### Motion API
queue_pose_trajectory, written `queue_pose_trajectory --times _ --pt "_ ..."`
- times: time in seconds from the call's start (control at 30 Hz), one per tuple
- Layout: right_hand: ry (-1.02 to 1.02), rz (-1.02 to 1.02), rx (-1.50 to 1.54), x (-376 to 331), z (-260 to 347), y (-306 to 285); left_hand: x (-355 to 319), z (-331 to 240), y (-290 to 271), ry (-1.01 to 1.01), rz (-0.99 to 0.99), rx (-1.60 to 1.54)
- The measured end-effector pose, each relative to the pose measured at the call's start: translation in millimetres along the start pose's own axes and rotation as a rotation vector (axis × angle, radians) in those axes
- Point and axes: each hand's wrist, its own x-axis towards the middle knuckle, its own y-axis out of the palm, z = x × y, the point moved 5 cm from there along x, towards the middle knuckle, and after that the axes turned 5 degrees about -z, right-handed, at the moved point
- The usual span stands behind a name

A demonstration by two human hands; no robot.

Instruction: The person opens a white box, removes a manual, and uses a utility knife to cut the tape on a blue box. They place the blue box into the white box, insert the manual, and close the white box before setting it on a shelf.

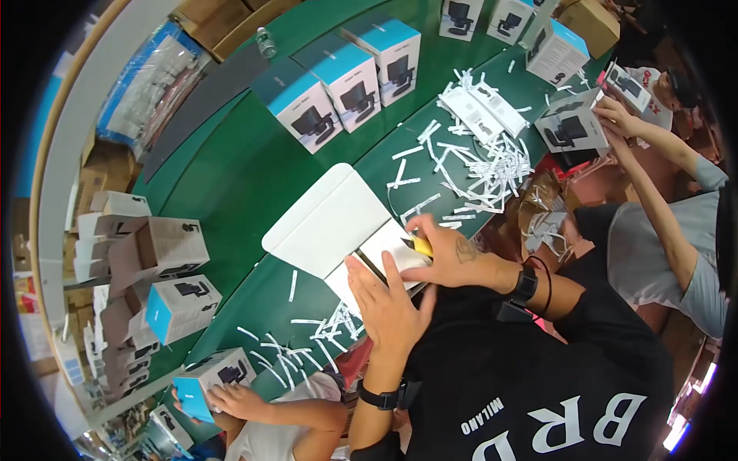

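We are working at a long green table (231, 177) that is carrying rows of blue-and-white product boxes (350, 81) along its far side and a heap of white paper strips (484, 165) to the right. Lying open at the near edge, right in front of us, is a flat white cardboard box (327, 219), its big flap spreading away from us. It is looking light and fairly stiff, yet thin enough to crease or bow if we are pressing hard, so we are judging the folded edges and corners the safest places to grip, with a flat palm steadying the panel.

Our left hand (388, 303) is resting flat on the near panel, fingers spread apart and pinning it down. Our right hand (450, 257) is closing its fingers around a small yellow tool (422, 245), probably a cutter, touching the box's right edge. More loose strips (307, 346) are littering the table below.
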Motion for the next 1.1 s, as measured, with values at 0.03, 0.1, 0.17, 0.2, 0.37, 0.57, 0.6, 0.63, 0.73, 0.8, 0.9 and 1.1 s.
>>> queue_pose_trajectory --times 0.03,0.1,0.17,0.2,0.37,0.57,0.6,0.63,0.73,0.8,0.9,1.1 --pt "0.065 0.084 0.051 -1.5 -4.9 4.5 1.6 -3.2 4.1 0.004 0.007 -0.010" --pt "0.010 0.110 0.015 2.2 -16.1 -10.6 3.1 -1.0 15.8 0.024 0.137 0.077" --pt "-0.121 0.166 -0.058 7.4 -23.4 -32.6 3.6 -2.2 23.6 0.038 0.211 0.110" --pt "-0.112 0.167 -0.063 11.6 -25.3 -42.1 4.6 -2.8 24.6 0.036 0.200 0.105" --pt "-0.338 0.404 -0.319 28.9 -6.5 -53.2 10.7 -9.7 25.7 0.046 0.175 0.127" --pt "-0.338 0.482 -0.235 46.1 -12.3 -51.5 11.1 -11.8 24.6 0.026 0.154 0.107" --pt "-0.342 0.487 -0.235 48.4 -10.3 -51.8 11.4 -12.1 24.7 0.027 0.156 0.105" --pt "-0.181 0.562 -0.199 50.7 -13.5 -50.2 11.8 -12.4 24.8 0.029 0.159 0.104" --pt "0.145 0.705 -0.122 55.2 -19.2 -42.8 13.5 -10.5 24.5 0.031 0.167 0.107" --pt "0.299 0.801 -0.050 56.9 -28.1 -38.5 16.3 -12.8 24.4 0.044 0.174 0.105" --pt "0.075 0.715 -0.185 57.8 -31.0 -34.3 17.5 -15.3 24.8 0.051 0.169 0.108" --pt "-0.499 0.474 -0.585 49.1 4.5 -23.5 16.8 -12.8 20.4 0.016 0.093 0.110"
